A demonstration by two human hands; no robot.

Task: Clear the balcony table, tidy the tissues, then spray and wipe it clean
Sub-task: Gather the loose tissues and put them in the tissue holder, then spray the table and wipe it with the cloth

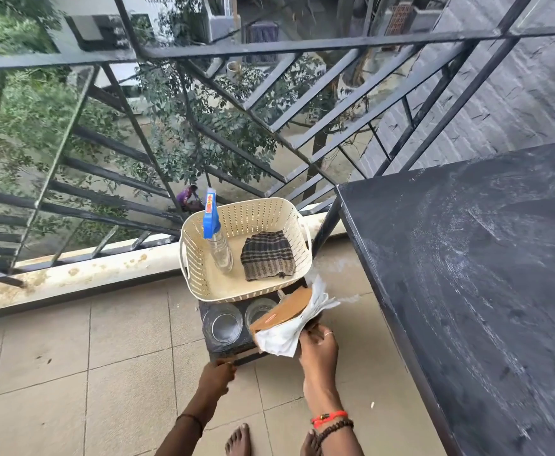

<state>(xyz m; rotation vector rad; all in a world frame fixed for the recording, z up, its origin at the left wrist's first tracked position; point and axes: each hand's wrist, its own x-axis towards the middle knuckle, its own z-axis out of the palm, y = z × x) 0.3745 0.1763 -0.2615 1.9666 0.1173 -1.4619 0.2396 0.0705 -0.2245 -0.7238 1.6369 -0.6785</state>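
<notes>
The black balcony table fills the right side, its top bare and streaked. Left of it stands a low dark stool. On the stool sits a cream perforated basket holding a clear spray bottle with a blue head and a folded checked cloth. Two empty glasses stand in front of the basket. My right hand grips a bunch of white tissues together with a brown cardboard holder over the stool's right end. My left hand holds the stool's front edge.
A black metal railing with glass panels runs behind the stool, above a pale stained kerb. The floor is beige tile. My bare feet are at the bottom edge.
</notes>
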